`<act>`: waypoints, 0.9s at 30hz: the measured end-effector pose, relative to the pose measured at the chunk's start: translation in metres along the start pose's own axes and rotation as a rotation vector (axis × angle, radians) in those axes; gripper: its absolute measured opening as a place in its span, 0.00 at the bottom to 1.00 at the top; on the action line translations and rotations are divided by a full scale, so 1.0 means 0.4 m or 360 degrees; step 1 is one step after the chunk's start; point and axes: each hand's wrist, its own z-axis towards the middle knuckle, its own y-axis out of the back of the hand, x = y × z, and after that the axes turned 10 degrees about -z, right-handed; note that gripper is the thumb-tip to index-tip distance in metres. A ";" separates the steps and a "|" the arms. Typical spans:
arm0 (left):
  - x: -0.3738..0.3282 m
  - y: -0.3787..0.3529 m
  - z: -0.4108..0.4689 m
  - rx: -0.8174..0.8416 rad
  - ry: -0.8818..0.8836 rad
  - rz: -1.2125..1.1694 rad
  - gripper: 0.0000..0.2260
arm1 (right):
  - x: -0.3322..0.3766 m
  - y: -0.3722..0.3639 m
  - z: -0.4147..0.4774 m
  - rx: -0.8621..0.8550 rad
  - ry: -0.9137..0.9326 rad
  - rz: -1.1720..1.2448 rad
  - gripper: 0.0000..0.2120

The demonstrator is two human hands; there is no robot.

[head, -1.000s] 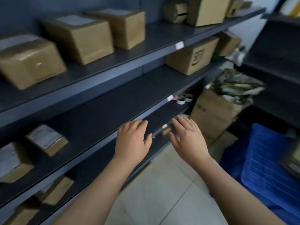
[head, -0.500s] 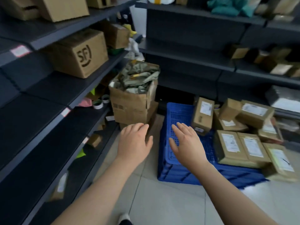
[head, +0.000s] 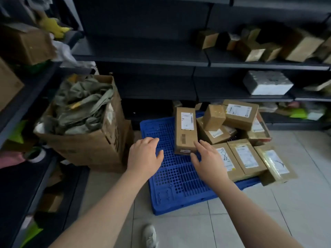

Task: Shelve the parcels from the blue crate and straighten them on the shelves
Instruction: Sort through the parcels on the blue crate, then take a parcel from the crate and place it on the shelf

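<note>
White labels [head: 187, 121] on the parcels [head: 214, 117] are too blurred to read.

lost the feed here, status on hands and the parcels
Left hand open, empty, above blue plastic crate. Right hand open, reaching beside long brown cardboard parcel, no grip yet. Nothing blocking it.

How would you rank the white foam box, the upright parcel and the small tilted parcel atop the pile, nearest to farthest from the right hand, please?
1. The upright parcel, on the blue crate, just past the fingers of the right hand.
2. The small tilted parcel, atop the pile, farther back.
3. The white foam box, on the shelf behind, to the right.
</note>
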 end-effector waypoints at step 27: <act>0.097 -0.677 0.590 0.0639 0.0576 -0.0661 0.37 | -0.382 -0.598 0.578 0.0619 -0.0271 0.0571 0.32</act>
